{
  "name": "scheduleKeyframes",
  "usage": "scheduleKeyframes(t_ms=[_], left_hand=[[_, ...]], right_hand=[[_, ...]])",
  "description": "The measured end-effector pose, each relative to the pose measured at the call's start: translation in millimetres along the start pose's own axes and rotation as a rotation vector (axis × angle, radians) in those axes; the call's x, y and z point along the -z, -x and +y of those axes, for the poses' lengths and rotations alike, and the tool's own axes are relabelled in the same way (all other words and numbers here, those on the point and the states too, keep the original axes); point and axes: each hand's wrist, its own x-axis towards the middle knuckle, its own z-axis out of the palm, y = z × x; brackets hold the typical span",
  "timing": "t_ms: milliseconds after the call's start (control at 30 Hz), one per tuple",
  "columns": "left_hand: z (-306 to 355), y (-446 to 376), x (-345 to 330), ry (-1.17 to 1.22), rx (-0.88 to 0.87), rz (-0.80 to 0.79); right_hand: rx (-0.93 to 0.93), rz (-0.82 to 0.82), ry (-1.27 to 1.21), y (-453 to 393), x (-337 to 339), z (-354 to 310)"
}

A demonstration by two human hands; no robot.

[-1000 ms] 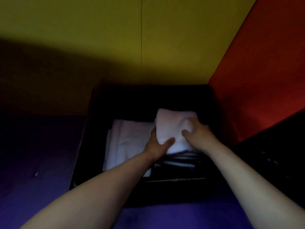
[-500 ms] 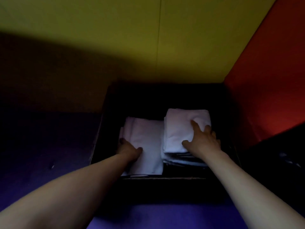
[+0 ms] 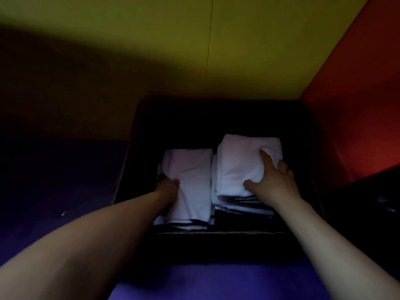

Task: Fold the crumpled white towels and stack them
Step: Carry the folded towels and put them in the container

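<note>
A yellow wall (image 3: 238,50) fills the back of the view, with one red panel (image 3: 357,118) angled along its right side. Below them lies a purple tabletop (image 3: 54,180), deep in shadow. On it sits one dark box (image 3: 216,237), open at the top, its near rim facing the person.

Inside the box are two stacks of folded white towels, side by side and touching or nearly so. The right stack (image 3: 236,169) stands taller, with several layered edges showing at its near face; how many towels it holds cannot be counted in the dim light. The left stack (image 3: 190,180) is lower and lies nearer the rim.

Two bare forearms reach in from the bottom corners. The right hand (image 3: 275,180) rests on the top of the right stack, fingers spread and fairly straight, thumb out to the left. The left hand (image 3: 167,185) touches the left edge of the left stack; whether its fingers curl round the cloth cannot be told.
</note>
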Motion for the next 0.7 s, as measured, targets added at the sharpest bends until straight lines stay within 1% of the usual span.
scheduleKeyframes(t_ms=[67,100,133,167,200,233,267,300,333,367,467,533,633,700], left_hand=[[12.7,9.0,2.8,-0.119,0.002,-0.003],[21.9,16.5,7.9,-0.185,-0.005,0.029],[34.0,26.2,14.1,-0.245,-0.051,0.106],[49.1,38.3,19.5,-0.247,-0.133,0.186],[65.7,51.9,20.5,-0.196,-0.245,0.234],[82.8,66.6,18.9,-0.114,-0.367,0.207],[96.2,78.9,15.1,0.007,-0.431,0.103],[106.5,89.0,9.7,0.1,-0.435,-0.028],[112.8,95.2,2.3,0.172,-0.387,-0.139],[115.1,95.0,-4.6,0.22,-0.342,-0.183],[107.8,87.0,-15.0,0.22,-0.262,-0.156],[103.4,86.0,-13.3,0.238,-0.24,-0.151],[100.2,88.9,-3.5,0.323,-0.225,-0.136],[100.6,92.6,5.3,0.366,-0.265,-0.087]], right_hand=[[-0.098,0.008,-0.062,-1.1,2.2,-1.2],[-0.137,0.004,-0.08,-3.2,2.9,-2.8],[-0.171,0.003,-0.088,-5.1,4.3,-4.6],[-0.201,0.009,-0.099,-7.8,5.8,-5.3],[-0.228,0.025,-0.127,-10.9,6.9,-4.6],[-0.255,0.043,-0.176,-13.5,7.6,-4.4],[-0.277,0.056,-0.239,-15.0,8.1,-4.4],[-0.289,0.06,-0.307,-16.2,8.3,-3.6],[-0.293,0.059,-0.362,-15.5,8.1,-2.9],[-0.295,0.059,-0.391,-13.8,6.4,-2.6],[-0.283,0.085,-0.317,-6.8,-3.1,-6.3],[-0.238,0.146,-0.281,-1.0,-7.2,-10.2],[-0.136,0.353,-0.242,11.8,-2.7,-14.6],[-0.029,0.447,-0.219,20.3,1.7,-20.5]])
